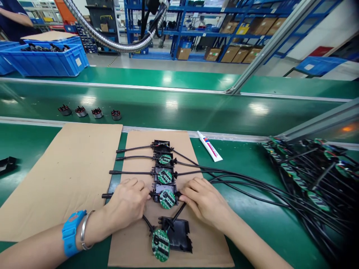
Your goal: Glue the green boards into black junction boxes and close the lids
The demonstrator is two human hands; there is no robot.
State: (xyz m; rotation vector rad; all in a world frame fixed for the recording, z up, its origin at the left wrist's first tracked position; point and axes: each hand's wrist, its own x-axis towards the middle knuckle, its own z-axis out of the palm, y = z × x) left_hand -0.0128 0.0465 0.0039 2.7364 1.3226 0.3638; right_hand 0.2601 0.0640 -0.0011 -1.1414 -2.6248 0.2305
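Observation:
My left hand (129, 201) is closed on a black cable (107, 195) at the left side of a black plastic housing (157, 186). At that housing's right side, my right hand (206, 201) pinches the cable where it enters. A round green circuit board (167, 199) sits on this housing. Above it, similar housings lie in a column, two showing green boards (164, 176). The topmost housing (162, 146) shows thin wires. Nearest me, another black housing (179, 235) lies askew, with a loose circuit board (160, 244) beside it, tilted on its wires.
Cardboard sheets (70, 168) cover parts of the green bench. A white tube (209, 146) lies behind my right hand. Tangled cables and boards (308, 175) are heaped at right. Several small motors (97, 113) stand behind a metal rail; a blue crate (47, 61) is farther back, near a person.

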